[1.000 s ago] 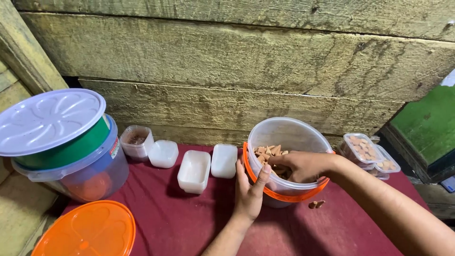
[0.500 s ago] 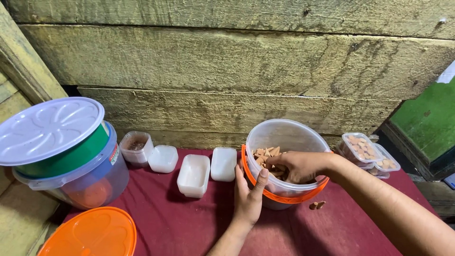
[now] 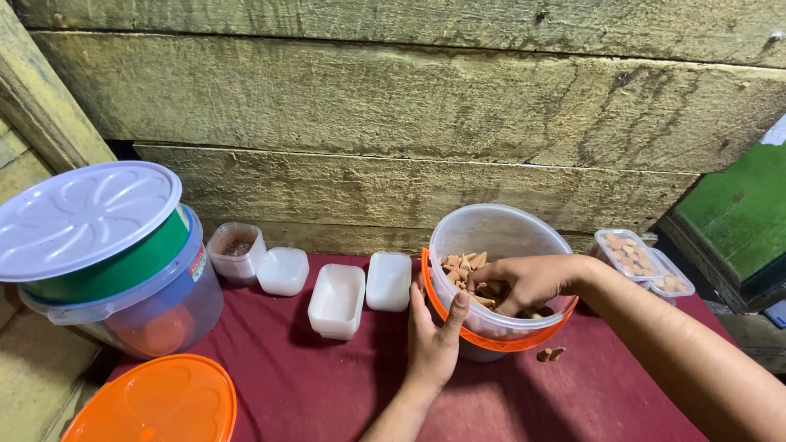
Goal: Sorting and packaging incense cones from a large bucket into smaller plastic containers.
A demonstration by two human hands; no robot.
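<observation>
on the left stand stacked tubs (image 3: 106,270) and an orange lid (image 3: 155,405); small white boxes (image 3: 337,299) sit mid-table. red cloth (image 3: 311,385) covers it, wood planks behind. left hand (image 3: 434,340) presses flat, fingers together, on the clear bucket (image 3: 499,278) at right; right hand (image 3: 524,282) curls inside on brown snacks (image 3: 463,266).

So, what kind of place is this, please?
Probably a rough home or small-stall workspace for packing snacks. The wall is bare weathered planks, a red cloth covers the surface, and small plastic tubs stand beside a clear bucket of brown snack pieces.
</observation>
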